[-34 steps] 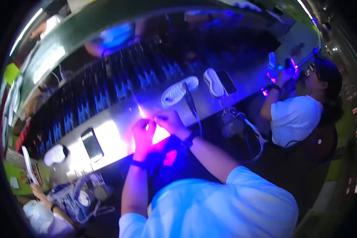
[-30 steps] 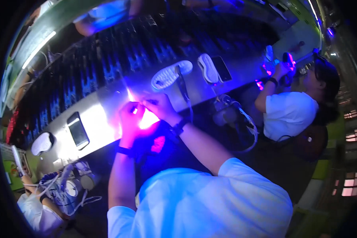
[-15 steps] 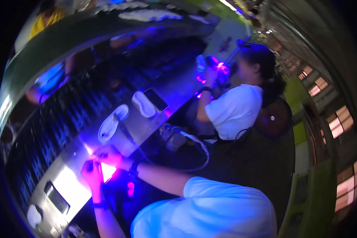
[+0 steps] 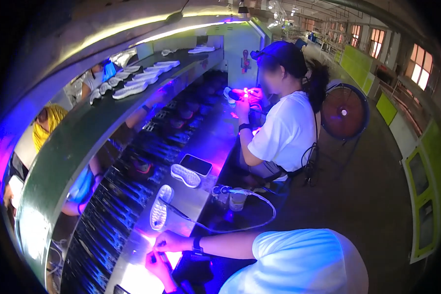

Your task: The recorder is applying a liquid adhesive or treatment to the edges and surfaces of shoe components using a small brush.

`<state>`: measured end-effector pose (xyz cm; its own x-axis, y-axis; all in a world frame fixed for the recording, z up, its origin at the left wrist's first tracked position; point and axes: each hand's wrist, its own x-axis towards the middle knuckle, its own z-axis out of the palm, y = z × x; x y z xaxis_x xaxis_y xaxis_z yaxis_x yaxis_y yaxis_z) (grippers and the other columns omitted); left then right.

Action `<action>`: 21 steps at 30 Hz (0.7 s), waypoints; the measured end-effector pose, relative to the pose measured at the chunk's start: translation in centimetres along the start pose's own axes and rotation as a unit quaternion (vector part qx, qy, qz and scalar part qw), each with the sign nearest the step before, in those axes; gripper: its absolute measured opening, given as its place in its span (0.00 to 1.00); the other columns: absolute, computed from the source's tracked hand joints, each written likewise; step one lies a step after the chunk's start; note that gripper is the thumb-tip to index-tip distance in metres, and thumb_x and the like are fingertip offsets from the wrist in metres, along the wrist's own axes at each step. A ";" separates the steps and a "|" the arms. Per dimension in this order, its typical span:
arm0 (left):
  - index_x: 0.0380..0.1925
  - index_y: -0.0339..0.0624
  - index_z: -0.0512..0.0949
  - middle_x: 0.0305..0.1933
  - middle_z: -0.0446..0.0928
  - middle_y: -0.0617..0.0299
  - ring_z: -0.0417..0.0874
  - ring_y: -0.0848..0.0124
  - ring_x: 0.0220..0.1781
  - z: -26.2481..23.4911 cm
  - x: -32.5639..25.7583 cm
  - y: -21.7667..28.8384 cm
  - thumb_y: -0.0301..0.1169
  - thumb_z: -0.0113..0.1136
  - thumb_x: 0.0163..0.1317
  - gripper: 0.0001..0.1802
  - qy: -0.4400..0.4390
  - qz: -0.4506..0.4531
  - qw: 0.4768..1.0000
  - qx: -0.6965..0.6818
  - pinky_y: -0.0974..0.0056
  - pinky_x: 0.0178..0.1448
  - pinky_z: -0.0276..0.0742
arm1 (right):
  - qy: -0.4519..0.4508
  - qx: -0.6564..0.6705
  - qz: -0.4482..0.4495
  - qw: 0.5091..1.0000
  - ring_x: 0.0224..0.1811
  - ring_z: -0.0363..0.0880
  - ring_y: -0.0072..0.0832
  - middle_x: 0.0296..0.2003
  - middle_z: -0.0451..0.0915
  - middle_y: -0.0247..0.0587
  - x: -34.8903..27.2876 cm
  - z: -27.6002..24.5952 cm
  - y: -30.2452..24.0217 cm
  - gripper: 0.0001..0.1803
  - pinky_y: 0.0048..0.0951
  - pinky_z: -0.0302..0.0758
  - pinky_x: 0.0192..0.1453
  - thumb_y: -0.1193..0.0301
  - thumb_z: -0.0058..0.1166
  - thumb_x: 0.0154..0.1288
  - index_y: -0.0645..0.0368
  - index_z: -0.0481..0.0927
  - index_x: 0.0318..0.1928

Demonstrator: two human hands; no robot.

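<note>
My right hand [image 4: 173, 241], with a dark band at its wrist, reaches over the metal ledge at the lower left. Just below it, my left hand [image 4: 159, 265] is raised with its fingers curled. The fingertips of both hands meet in a pinch, and whatever lies between them is too small and glare-washed to name. Brilliant pinkish-white light falls around them. Beyond my right hand a white shoe sole [image 4: 159, 208] lies on the ledge with a thin dark cord across it. A second white sole [image 4: 185, 175] rests farther along, beside a dark phone [image 4: 196, 165].
A co-worker [image 4: 284, 122] at the right holds a dark-and-red shoe [image 4: 239, 94] under reddish light. Black slatted conveyor [image 4: 110, 235] runs behind the ledge. Above it, a green shelf [image 4: 59, 161] carries several soles. A cup [image 4: 237, 200], looping cable [image 4: 267, 202] and large fan [image 4: 344, 112] stand nearby.
My view has swung, so the ledge, soles and co-worker sit differently and look sharper. Both hands stay together, now lower and farther right in the picture.
</note>
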<state>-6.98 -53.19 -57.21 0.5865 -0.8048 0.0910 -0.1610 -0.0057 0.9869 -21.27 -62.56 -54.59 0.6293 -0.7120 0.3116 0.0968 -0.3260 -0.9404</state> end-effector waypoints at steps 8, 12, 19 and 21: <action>0.28 0.28 0.80 0.26 0.80 0.57 0.77 0.72 0.31 0.7 -1.6 2.5 0.26 0.62 0.65 0.10 0.031 0.051 0.998 0.015 0.63 0.38 0.74 | -0.052 0.002 0.035 0.998 0.39 0.86 0.26 0.39 0.88 0.42 -0.5 -0.2 -1.4 0.15 0.30 0.81 0.44 0.69 0.61 0.67 0.62 0.86 0.51; 0.29 0.28 0.81 0.26 0.80 0.58 0.77 0.73 0.31 -1.6 -0.7 1.5 0.25 0.63 0.65 0.09 0.028 0.046 0.996 0.072 0.64 0.37 0.74 | -0.018 0.019 0.028 0.999 0.45 0.87 0.31 0.42 0.89 0.43 0.2 1.0 -2.3 0.14 0.33 0.81 0.52 0.67 0.60 0.66 0.59 0.88 0.48; 0.29 0.30 0.82 0.26 0.82 0.58 0.79 0.73 0.29 -0.5 -0.7 2.6 0.26 0.66 0.63 0.08 0.015 0.047 0.992 0.118 0.64 0.35 0.76 | -0.031 0.051 0.053 0.997 0.43 0.87 0.31 0.40 0.89 0.46 0.3 0.6 0.4 0.15 0.33 0.81 0.50 0.67 0.61 0.65 0.63 0.87 0.47; 0.29 0.30 0.82 0.25 0.82 0.58 0.79 0.74 0.28 -0.5 -0.9 3.0 0.27 0.67 0.62 0.09 0.022 0.066 0.988 0.135 0.64 0.34 0.75 | -0.004 0.057 0.032 0.998 0.43 0.87 0.30 0.40 0.89 0.45 0.3 1.4 1.8 0.15 0.31 0.81 0.50 0.66 0.62 0.66 0.63 0.87 0.48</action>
<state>-7.61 -52.17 -54.27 0.5792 -0.7824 0.2288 -0.4414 -0.0651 0.8949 -19.80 -62.48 -56.40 0.6427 -0.7243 0.2498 0.1427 -0.2072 -0.9678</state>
